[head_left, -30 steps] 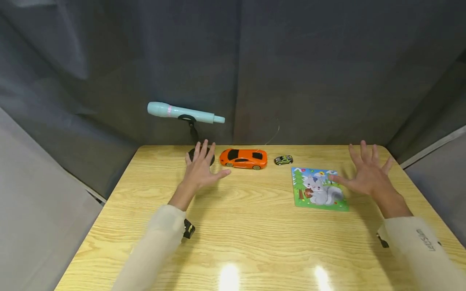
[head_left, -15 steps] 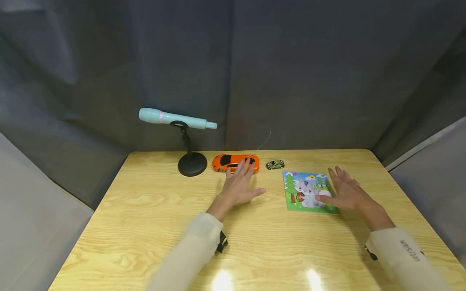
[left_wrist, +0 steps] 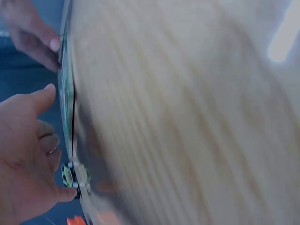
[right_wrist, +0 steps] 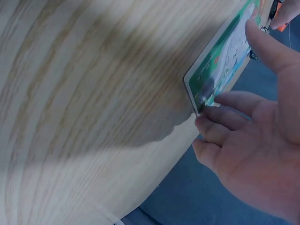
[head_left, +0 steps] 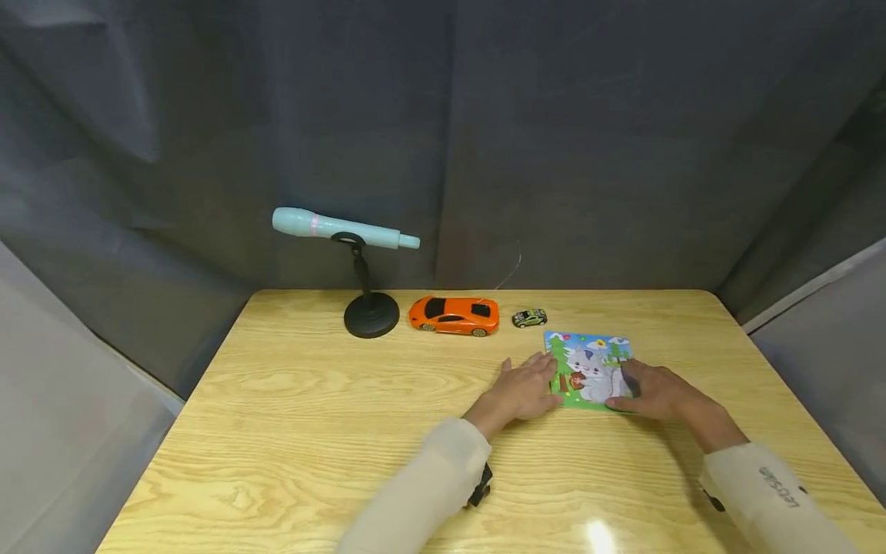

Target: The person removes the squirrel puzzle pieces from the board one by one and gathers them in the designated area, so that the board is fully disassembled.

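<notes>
A thin square picture board point(head_left: 587, 371) with a grey squirrel on it lies flat on the wooden table. My left hand point(head_left: 519, 391) is at its left edge, fingers loosely extended and fingertips overlapping the edge in the head view. At the opposite side is my right hand point(head_left: 661, 392), thumb over the near part of the board. In the right wrist view, fingertips of the right hand point(right_wrist: 253, 140) meet the edge near one corner of the board point(right_wrist: 211, 79). Whether the thumb presses on the surface is unclear. The left wrist view shows the board nearly edge-on.
Behind the board sits a small green toy car point(head_left: 529, 318), with a larger orange toy car point(head_left: 454, 316) to its left. Farther left, a light-blue microphone point(head_left: 346, 228) rests on a black stand point(head_left: 371, 314). A dark curtain point(head_left: 581, 138) hangs behind the table point(head_left: 311, 431).
My left hand has swept right, from near the microphone stand past the orange car to the board's left edge. My right hand has lowered and come in to the right edge.
</notes>
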Action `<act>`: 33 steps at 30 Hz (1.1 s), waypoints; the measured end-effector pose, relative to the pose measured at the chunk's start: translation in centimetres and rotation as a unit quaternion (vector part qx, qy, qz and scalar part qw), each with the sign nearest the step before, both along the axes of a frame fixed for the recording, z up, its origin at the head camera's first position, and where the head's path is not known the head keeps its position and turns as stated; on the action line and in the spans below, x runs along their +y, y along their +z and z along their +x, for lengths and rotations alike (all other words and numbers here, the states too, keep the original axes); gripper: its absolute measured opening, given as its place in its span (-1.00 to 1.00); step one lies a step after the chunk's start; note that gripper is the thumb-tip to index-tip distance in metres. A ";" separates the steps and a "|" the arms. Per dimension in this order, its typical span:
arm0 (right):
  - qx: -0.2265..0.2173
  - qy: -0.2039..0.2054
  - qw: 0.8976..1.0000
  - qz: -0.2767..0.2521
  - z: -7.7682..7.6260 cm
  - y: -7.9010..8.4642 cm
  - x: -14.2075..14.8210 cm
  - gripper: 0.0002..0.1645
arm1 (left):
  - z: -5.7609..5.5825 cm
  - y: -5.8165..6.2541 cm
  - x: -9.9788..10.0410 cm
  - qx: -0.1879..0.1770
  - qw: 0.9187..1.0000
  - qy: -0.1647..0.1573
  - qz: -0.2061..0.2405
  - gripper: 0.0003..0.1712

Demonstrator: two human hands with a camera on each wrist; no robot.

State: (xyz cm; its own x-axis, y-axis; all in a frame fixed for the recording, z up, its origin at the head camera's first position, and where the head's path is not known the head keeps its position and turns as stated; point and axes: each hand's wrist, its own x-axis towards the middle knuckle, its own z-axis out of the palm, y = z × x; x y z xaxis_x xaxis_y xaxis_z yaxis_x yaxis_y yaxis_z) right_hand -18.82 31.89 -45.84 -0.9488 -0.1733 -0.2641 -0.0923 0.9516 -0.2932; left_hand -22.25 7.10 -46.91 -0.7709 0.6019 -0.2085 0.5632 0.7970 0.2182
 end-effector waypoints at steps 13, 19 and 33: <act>0.011 0.024 0.999 0.047 0.0 0.2 -0.8 0.05 | 0.8 -0.7 0.1 0.041 0.997 -0.041 -0.053 -0.41; 0.024 0.047 0.996 0.066 0.5 0.2 -2.0 0.06 | 1.0 -0.6 -0.3 0.071 0.994 -0.046 -0.065 -0.56; 0.049 0.085 0.992 0.085 1.3 0.8 -5.8 0.06 | 2.2 0.9 -2.8 0.098 0.992 -0.027 -0.069 -0.81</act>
State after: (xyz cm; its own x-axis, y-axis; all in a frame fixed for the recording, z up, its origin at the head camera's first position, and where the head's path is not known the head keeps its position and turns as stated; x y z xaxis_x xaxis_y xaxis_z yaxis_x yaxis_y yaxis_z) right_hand -17.56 26.07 -45.00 -0.9322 -0.2942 -0.2107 -0.2760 0.9546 -0.1117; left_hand -20.03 4.25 -46.04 -0.7724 0.6192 -0.1413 0.6263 0.7795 -0.0079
